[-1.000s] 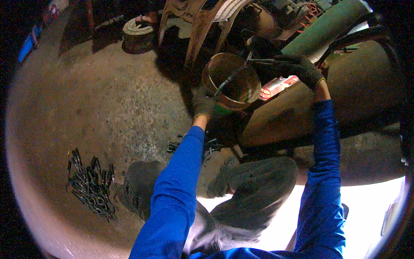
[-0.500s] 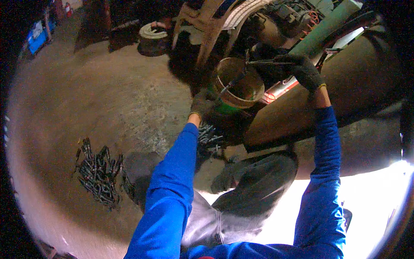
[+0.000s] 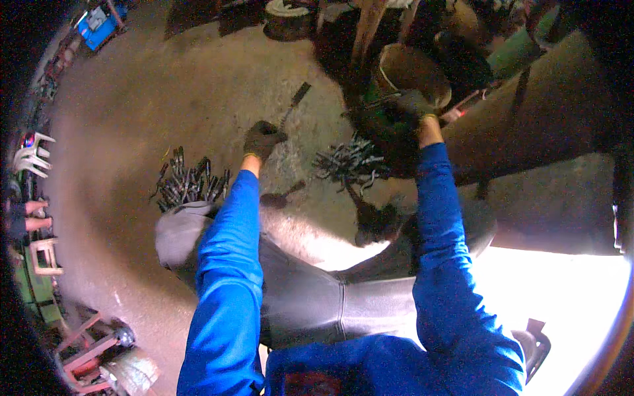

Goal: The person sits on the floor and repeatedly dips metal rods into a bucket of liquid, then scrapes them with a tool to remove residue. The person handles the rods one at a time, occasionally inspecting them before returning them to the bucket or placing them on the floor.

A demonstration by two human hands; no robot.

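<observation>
My left hand [image 3: 263, 138], in a dark glove, grips a thin brush or rod [image 3: 294, 102] that points up and right over the concrete floor. My right hand [image 3: 411, 105], also gloved, holds the near side of a green bucket with a tan inside [image 3: 409, 69]. Both sleeves are blue. A pile of small dark metal parts [image 3: 347, 164] lies on the floor between my hands, just below the bucket. A second pile of dark parts [image 3: 191, 183] lies left of my left arm. My grey-trousered legs fill the lower middle.
A large rusty pipe or tank [image 3: 541, 119] runs along the right. Chair legs [image 3: 366, 26] and a round wheel-like object [image 3: 285, 13] stand at the top. A blue box [image 3: 99, 23] sits top left. White plastic chairs [image 3: 30, 155] and red metal frames [image 3: 86, 346] line the left edge.
My left hand left the bucket, pulled the rod out and swung it left over the floor. My right hand dropped from the long tool to the bucket's side. The view shifted right.
</observation>
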